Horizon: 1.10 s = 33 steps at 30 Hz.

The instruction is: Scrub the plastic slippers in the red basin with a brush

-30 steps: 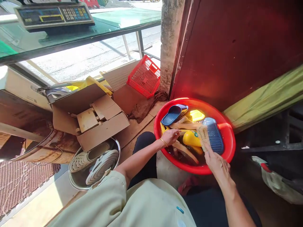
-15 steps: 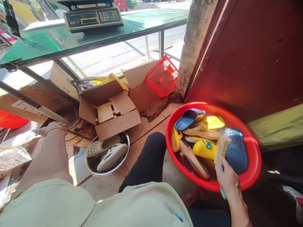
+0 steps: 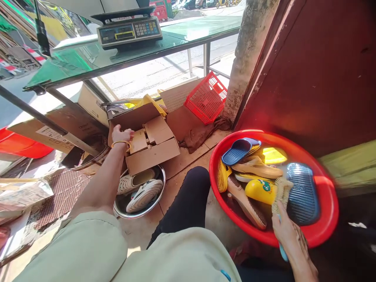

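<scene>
My left hand (image 3: 122, 135) reaches over the left side of an open cardboard box (image 3: 155, 154), fingers apart with nothing visible in them. Below the box, a metal basin (image 3: 138, 214) holds a pair of pale, thick-soled shoes (image 3: 145, 196). In my right hand (image 3: 290, 235) is a scrub brush (image 3: 282, 192) with pale bristles and a blue handle. It is held over a red plastic tub (image 3: 330, 203) of water and slippers. A yellow slipper (image 3: 258, 190) lies beside the bristles, a dark blue slipper (image 3: 303, 196) to their right, and a tan slipper (image 3: 258, 167) behind.
A red plastic crate (image 3: 207, 98) leans by the wall behind a brown cloth (image 3: 195, 137). Over the boxes stands a glass-topped table (image 3: 205, 31) bearing a digital scale (image 3: 129, 33). A dark red door panel (image 3: 317, 78) rises behind the tub.
My left hand has moved right, from the table leg area to the cardboard box. The brush stays in my right hand over the tub. The view has shifted slightly left.
</scene>
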Available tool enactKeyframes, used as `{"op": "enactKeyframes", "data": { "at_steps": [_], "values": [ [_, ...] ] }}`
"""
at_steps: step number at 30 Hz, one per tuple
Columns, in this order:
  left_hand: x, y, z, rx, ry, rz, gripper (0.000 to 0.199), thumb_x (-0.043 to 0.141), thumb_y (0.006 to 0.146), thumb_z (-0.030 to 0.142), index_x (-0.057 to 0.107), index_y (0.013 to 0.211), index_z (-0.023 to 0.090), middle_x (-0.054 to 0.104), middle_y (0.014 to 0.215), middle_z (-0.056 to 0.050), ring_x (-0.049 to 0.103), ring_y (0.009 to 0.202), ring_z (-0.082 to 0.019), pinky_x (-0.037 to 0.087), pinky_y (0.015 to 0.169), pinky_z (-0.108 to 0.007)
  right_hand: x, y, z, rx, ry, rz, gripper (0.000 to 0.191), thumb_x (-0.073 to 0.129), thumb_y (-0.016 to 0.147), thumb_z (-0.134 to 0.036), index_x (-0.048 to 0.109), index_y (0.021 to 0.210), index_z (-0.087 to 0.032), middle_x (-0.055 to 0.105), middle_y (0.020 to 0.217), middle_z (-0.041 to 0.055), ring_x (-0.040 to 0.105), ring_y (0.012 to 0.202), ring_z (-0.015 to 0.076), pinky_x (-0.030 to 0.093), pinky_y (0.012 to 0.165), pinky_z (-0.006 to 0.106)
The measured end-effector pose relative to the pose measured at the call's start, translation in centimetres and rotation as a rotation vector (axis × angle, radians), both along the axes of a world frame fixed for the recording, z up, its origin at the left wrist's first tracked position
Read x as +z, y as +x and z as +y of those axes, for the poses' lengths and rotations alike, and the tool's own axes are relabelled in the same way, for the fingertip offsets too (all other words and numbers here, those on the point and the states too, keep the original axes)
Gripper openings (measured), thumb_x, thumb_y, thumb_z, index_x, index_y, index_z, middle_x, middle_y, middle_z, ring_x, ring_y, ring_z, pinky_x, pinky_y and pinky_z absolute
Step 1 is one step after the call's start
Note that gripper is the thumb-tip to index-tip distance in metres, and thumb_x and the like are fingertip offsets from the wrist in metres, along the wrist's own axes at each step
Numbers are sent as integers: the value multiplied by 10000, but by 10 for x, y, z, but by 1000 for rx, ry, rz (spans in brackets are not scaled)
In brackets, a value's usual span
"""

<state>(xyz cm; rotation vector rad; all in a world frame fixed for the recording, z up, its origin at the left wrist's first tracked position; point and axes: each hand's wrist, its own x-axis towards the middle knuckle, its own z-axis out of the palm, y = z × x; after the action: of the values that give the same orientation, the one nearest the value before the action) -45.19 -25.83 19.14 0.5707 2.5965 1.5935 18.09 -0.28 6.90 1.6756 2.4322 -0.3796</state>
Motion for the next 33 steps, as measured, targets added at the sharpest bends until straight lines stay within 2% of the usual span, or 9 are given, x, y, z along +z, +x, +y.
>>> {"op": "enactKeyframes", "data": {
  "at_steps": [4, 6, 8, 10, 13, 19, 23, 29, 33],
  "values": [
    [-45, 111, 121, -486, -80, -34, 497, 678, 842, 552, 594, 1181, 198, 711, 867, -20, 639, 707, -138, 532, 712, -305, 14, -15, -17, 69, 36, 37, 597, 317, 1003, -279, 313, 1592, -184, 774, 966, 134, 736, 827, 277, 505, 667, 320],
    [-65, 189, 168, -945, -148, 209, 493, 654, 860, 548, 609, 1218, 211, 717, 1076, -82, 671, 971, -215, 532, 878, -369, 23, -13, -27, 74, 32, 32, 589, 352, 994, -261, 342, 1583, -238, 776, 1008, 106, 735, 859, 256, 510, 682, 295],
    [-84, 263, 201, -1193, -229, 423, 567, 655, 853, 561, 582, 1295, 214, 678, 1204, -115, 628, 1132, -268, 487, 989, -413, 31, -6, -39, 85, 19, 4, 580, 376, 992, -267, 364, 1571, -287, 775, 1039, 82, 734, 877, 240, 510, 680, 277],
    [-104, 321, 221, -1335, -327, 490, 776, 715, 786, 590, 490, 1409, 185, 620, 1314, -148, 593, 1192, -302, 462, 1024, -427, 36, 2, -50, 94, 11, -47, 582, 412, 986, -283, 367, 1565, -325, 773, 1034, 67, 733, 862, 229, 510, 677, 270],
    [-134, 372, 239, -1312, -465, 472, 1024, 795, 661, 630, 412, 1468, 130, 556, 1384, -192, 547, 1226, -364, 441, 1038, -470, 43, 4, -54, 115, -6, -107, 608, 460, 970, -284, 355, 1567, -336, 772, 978, 62, 732, 828, 217, 512, 702, 270],
    [-172, 385, 246, -1241, -448, 380, 864, 775, 697, 604, 473, 1393, 191, 589, 1307, -145, 557, 1193, -342, 440, 1034, -486, 45, -51, -25, -24, 8, -138, 562, 362, 1012, -248, 350, 1571, -294, 761, 964, 115, 732, 865, 243, 526, 743, 317],
    [-183, 380, 247, -1238, -424, 293, 691, 742, 767, 513, 545, 1324, 155, 623, 1284, -175, 573, 1208, -349, 443, 1051, -469, 36, -83, -36, 85, 0, -119, 585, 408, 996, -241, 342, 1571, -326, 743, 995, 112, 726, 868, 229, 529, 745, 299],
    [-178, 367, 258, -1265, -318, -13, 656, 671, 799, 593, 587, 1326, 213, 710, 1189, -77, 648, 1103, -280, 508, 951, -371, 35, -20, -39, -10, 29, -215, 577, 420, 996, -256, 360, 1561, -352, 734, 955, 104, 721, 815, 234, 527, 715, 313],
    [-164, 361, 261, -1171, -387, -144, 558, 547, 855, 658, 727, 1087, 184, 758, 963, -72, 676, 958, -260, 513, 831, -318, 45, 2, -39, -107, 61, -165, 519, 365, 1029, -304, 409, 1545, -322, 729, 975, 100, 712, 865, 234, 517, 734, 306]
  ]
}}
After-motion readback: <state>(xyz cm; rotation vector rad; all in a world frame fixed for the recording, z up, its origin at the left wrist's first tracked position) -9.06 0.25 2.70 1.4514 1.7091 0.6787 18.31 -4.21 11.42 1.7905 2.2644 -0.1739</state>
